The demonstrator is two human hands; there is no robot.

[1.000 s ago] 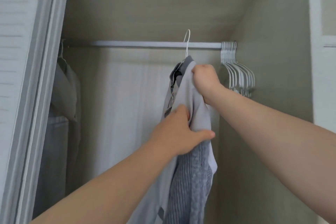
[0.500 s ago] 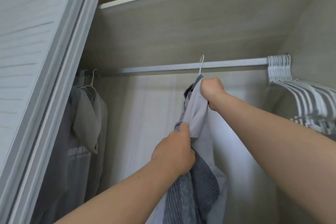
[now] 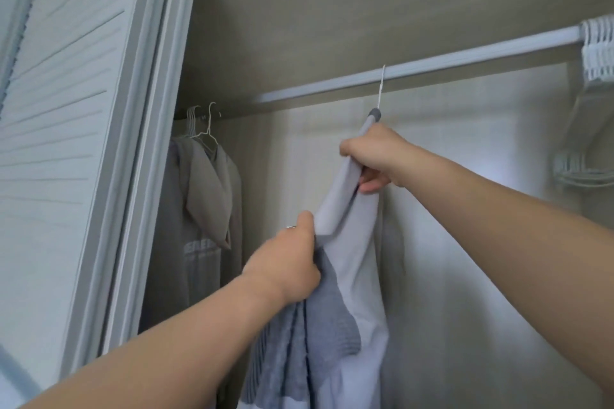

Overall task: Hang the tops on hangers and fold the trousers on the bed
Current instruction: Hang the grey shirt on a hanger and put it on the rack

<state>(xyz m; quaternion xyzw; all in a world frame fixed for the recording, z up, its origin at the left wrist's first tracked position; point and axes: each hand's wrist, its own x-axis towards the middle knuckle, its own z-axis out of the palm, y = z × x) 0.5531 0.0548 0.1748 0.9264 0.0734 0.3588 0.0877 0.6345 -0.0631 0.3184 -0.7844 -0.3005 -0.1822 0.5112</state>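
Top [image 3: 349, 242], pale lilac with grey knit panels, hangs in the wardrobe from a white wire hanger [image 3: 381, 90] whose hook looks caught over the rail [image 3: 465, 58], roughly midway between a grey hoodie [image 3: 206, 209] at the left end and a bunch of empty white hangers [image 3: 598, 53] far right; right hand [image 3: 375, 159] is clenched round the fabric up at the shoulder, just under the hook, probably to steady the hanger; left hand [image 3: 289, 262] grasps a fold lower down, likely tugging the cloth straight so it sits square; louvred door [image 3: 66, 109] stands off to the left.
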